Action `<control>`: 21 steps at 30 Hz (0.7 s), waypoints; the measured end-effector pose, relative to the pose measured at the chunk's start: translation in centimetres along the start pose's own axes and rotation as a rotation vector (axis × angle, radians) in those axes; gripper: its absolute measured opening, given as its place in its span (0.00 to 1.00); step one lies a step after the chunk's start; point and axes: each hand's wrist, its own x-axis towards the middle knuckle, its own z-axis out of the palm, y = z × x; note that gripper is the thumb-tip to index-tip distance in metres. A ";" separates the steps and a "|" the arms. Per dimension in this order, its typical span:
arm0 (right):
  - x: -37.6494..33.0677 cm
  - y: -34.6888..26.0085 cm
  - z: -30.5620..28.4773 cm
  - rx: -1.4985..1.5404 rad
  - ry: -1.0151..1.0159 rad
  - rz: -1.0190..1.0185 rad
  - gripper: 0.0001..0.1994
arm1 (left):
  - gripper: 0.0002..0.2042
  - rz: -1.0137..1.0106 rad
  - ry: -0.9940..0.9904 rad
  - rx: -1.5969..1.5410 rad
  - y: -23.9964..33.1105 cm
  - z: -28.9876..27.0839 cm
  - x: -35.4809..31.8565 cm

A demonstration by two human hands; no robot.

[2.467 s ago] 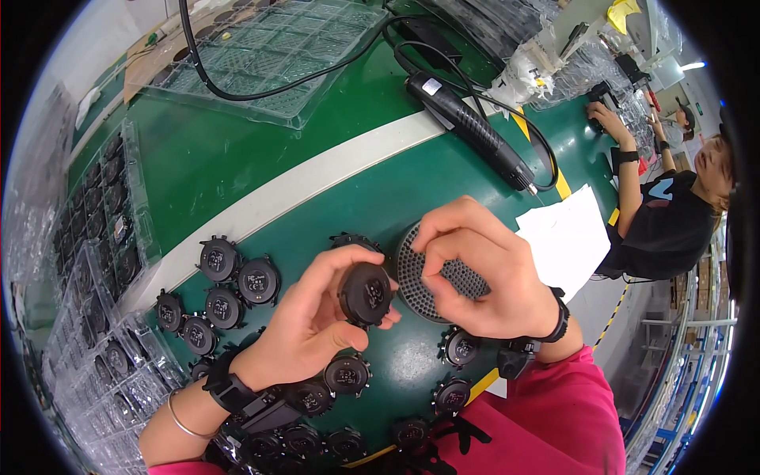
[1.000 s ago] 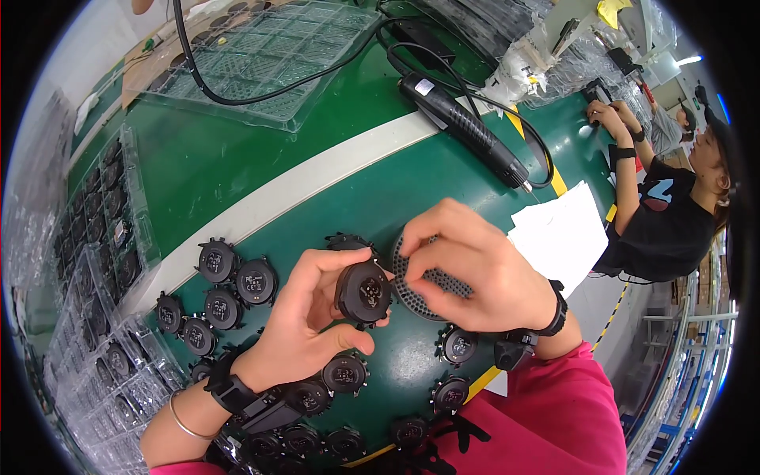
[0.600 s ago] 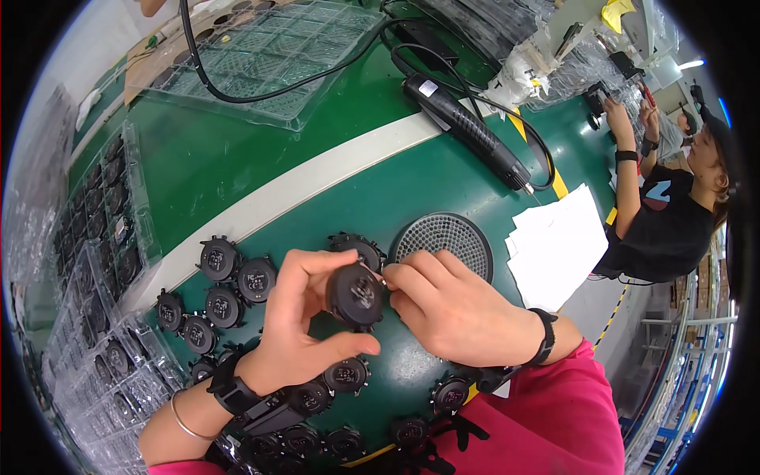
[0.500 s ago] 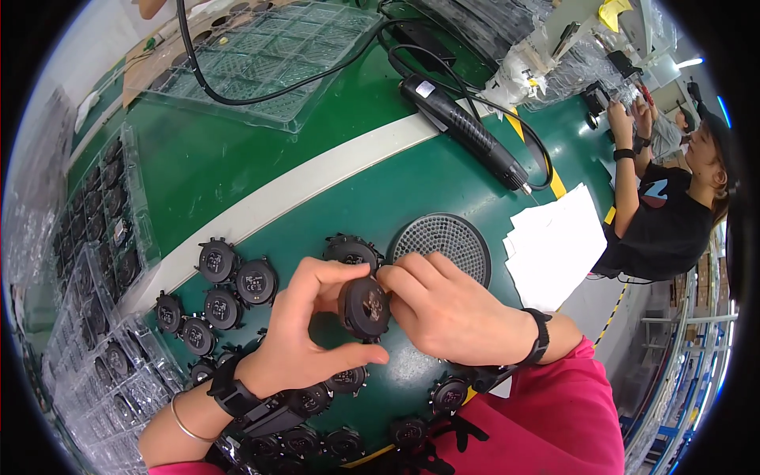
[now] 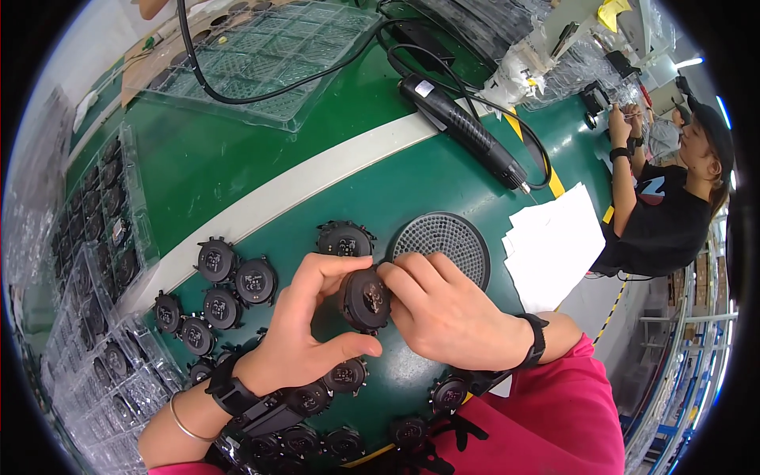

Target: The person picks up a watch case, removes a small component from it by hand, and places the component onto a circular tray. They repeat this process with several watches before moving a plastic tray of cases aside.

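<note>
A round black plastic component with a short drum-like body (image 5: 365, 300) is held above the green work surface (image 5: 237, 158), just in front of the person, between both hands. Its flat circular face is turned up toward the camera, so its short axis points roughly upward out of the table, tilted slightly toward the person; small metallic contacts are seen at the centre of that face. The left hand (image 5: 305, 332) is curled around the component from the left, with the forefinger arched over its top edge and the thumb pressed under its lower edge, so it is grasped firmly. The right hand (image 5: 443, 313) is closed against the component's right side, its fingertips (image 5: 389, 273) pinched at the upper rim.

Just behind the hands, a round black perforated mesh grille (image 5: 443, 245) is laid flat on the table, apart from the held part. More round black toothed components (image 5: 237, 281) of matte plastic are spread on the surface to the left and below the hands. A black electric screwdriver with a cable (image 5: 467, 142) lies further back, pointed to the right. A stack of white paper sheets (image 5: 554, 241) is placed at the right edge, and a clear moulded plastic tray (image 5: 261, 63) sits at the far side.
</note>
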 end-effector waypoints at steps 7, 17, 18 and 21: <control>0.1 0.0 -0.1 0.020 -0.026 0.003 0.11 | 0.38 0.033 0.001 -0.004 -0.3 0.1 0.0; 0.1 1.2 -0.8 0.086 -0.065 0.023 0.12 | 0.37 0.049 -0.009 -0.054 -0.7 0.0 0.0; 0.0 1.4 -0.7 0.100 -0.056 0.024 0.11 | 0.37 0.049 -0.010 -0.055 -0.7 0.0 0.0; 0.0 1.7 -0.4 0.129 -0.037 0.027 0.11 | 0.38 0.029 -0.046 -0.041 -0.5 -0.1 0.1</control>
